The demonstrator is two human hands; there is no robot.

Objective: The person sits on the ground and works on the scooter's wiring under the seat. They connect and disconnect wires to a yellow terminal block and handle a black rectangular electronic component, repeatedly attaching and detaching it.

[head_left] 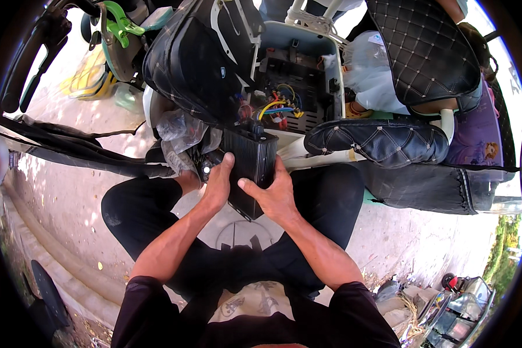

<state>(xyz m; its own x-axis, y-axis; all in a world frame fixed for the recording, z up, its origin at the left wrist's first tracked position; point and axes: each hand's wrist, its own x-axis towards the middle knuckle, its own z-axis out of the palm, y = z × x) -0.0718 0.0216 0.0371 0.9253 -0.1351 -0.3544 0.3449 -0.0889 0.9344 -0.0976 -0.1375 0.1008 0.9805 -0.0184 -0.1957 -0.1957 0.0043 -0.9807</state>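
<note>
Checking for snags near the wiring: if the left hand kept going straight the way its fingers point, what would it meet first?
Probably the crumpled clear plastic just above the left hand, which grips the black ribbed box; depth is unclear.

Person seen from above: a black short-sleeved shirt with a pale printed design on the chest, sleeves ending above the elbows, and black trousers over both bent knees. Forearms bare; left hand [217,184] and right hand [274,197] without gloves, rings or watch.
</note>
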